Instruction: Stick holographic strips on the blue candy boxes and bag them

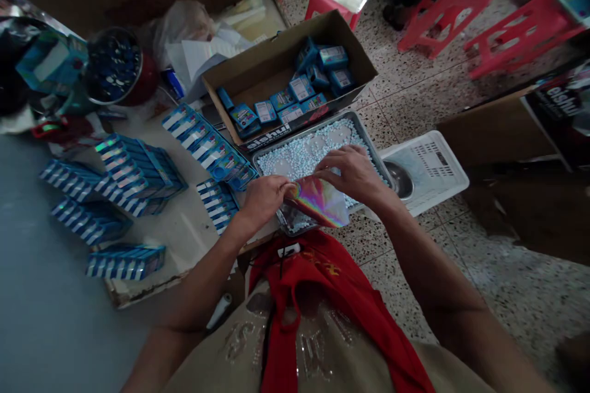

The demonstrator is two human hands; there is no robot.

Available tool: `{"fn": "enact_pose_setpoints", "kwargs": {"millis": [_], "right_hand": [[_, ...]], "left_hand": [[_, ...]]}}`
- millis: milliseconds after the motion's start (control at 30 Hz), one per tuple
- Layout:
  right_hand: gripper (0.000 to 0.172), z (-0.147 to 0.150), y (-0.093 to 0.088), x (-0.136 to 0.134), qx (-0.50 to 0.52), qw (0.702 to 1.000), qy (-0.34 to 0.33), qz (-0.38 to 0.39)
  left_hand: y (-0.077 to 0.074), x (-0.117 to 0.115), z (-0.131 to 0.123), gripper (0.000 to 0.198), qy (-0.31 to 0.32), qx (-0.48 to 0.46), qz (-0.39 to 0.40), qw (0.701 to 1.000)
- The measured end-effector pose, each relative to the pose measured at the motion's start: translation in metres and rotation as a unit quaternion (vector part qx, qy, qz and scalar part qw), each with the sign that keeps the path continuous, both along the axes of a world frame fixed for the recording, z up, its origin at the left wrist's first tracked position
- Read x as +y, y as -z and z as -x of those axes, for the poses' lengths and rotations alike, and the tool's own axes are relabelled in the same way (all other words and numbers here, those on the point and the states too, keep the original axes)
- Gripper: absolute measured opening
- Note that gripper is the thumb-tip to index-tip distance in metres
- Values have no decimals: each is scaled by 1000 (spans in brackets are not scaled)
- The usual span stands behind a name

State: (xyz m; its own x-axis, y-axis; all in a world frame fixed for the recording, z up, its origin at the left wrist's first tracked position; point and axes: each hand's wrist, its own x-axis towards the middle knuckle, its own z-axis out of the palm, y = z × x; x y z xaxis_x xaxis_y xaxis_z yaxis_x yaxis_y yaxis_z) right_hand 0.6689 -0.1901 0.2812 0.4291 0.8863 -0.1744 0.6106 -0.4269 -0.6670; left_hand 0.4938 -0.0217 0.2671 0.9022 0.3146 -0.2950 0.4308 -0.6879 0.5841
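My left hand (262,196) and my right hand (353,172) both grip a shiny rainbow-coloured foil pouch (320,201), one at each end. They hold it just above the near edge of a metal tray (375,156) full of small white pellets. My left hand's fingers are curled on the pouch's left edge. My right hand pinches its top right edge.
A cardboard box (258,73) with several blue packets lies behind the tray. Stacks of blue striped boxes (133,166) cover the table on the left. A white plastic basket (433,166) with a metal bowl stands to the right. Red stools (442,9) stand on the speckled floor.
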Motion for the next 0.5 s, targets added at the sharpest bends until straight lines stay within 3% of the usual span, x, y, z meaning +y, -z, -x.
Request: {"fn": "enact_pose_setpoints", "kwargs": {"millis": [133, 233, 400, 500], "right_hand": [[20, 17, -2, 13, -115, 988, -98, 6], [27, 15, 7, 18, -107, 987, -112, 38], [25, 0, 16, 14, 0, 989, -117, 86], [23, 8, 13, 18, -62, 985, -151, 59]], "left_hand": [[7, 4, -2, 24, 6, -11, 61, 998], [8, 2, 3, 17, 4, -42, 56, 998], [19, -8, 19, 15, -50, -100, 2, 994], [29, -11, 21, 6, -68, -119, 30, 990]]}}
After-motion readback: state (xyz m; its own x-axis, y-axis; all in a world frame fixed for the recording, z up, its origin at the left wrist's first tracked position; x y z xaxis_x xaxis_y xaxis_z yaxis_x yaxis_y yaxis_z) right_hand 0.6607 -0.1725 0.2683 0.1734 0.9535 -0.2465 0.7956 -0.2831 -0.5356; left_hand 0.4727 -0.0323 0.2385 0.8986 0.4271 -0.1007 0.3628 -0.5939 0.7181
